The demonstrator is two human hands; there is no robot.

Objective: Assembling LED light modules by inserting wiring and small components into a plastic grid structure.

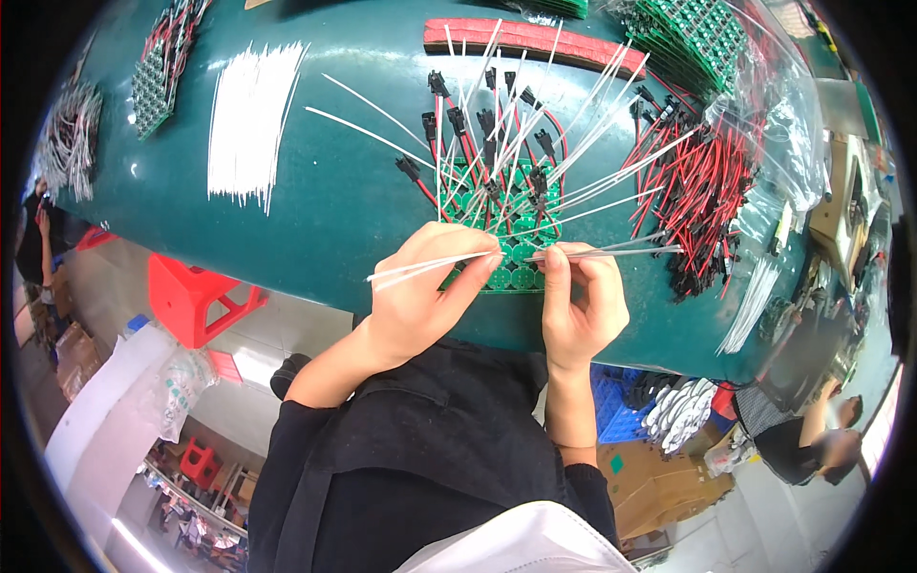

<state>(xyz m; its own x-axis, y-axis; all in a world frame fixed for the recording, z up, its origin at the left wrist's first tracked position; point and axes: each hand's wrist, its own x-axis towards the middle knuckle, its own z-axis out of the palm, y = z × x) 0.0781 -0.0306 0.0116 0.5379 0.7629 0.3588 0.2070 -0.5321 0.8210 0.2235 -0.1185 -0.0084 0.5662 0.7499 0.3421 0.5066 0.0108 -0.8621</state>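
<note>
A green circuit board panel (501, 277) of round units lies on the table before me. Red-and-black leads with black connectors (487, 124) and many thin white wires stand up from it. My left hand (420, 286) is closed in a pinch on a few white wires (406, 272) over the panel's left side. My right hand (585, 301) pinches several white wires (621, 251) at its right edge; they point off to the right. Both sets of fingertips are close to the board's near part. Whether the wire tips touch the board I cannot tell.
Loose white wires (250, 124) lie in a bundle at left. A heap of red-black connector leads (693, 201) is at right, below stacked green boards (688, 43). A red foam bar (535, 43) lies behind the panel. Red stool (191, 296) stands left on the floor; another person (802, 444) is at right.
</note>
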